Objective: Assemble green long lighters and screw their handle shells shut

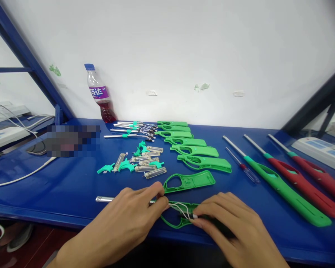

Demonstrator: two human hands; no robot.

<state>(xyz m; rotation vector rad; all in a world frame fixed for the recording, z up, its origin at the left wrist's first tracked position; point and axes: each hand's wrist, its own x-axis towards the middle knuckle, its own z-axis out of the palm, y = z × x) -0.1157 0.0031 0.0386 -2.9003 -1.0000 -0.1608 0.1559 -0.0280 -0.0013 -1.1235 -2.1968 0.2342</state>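
Note:
My left hand (128,214) pinches a metal lighter tube (104,199), whose tip sticks out to the left. White wires (186,209) run from the tube to a small black igniter with a white end (194,216). My right hand (233,221) holds that igniter between thumb and fingers, over an open green lighter shell half (171,224) near the table's front edge. Much of this shell is hidden by both hands. Just behind it lies another green shell half (205,179), inner side up.
Several green shells (206,163) line the back, beside metal tubes with wires (121,136). Clear fuel tanks (155,173) and teal triggers (125,165) lie loose. A screwdriver (249,174), a green lighter (287,190) and two red lighters (307,182) lie right; a bottle (100,93) stands back left.

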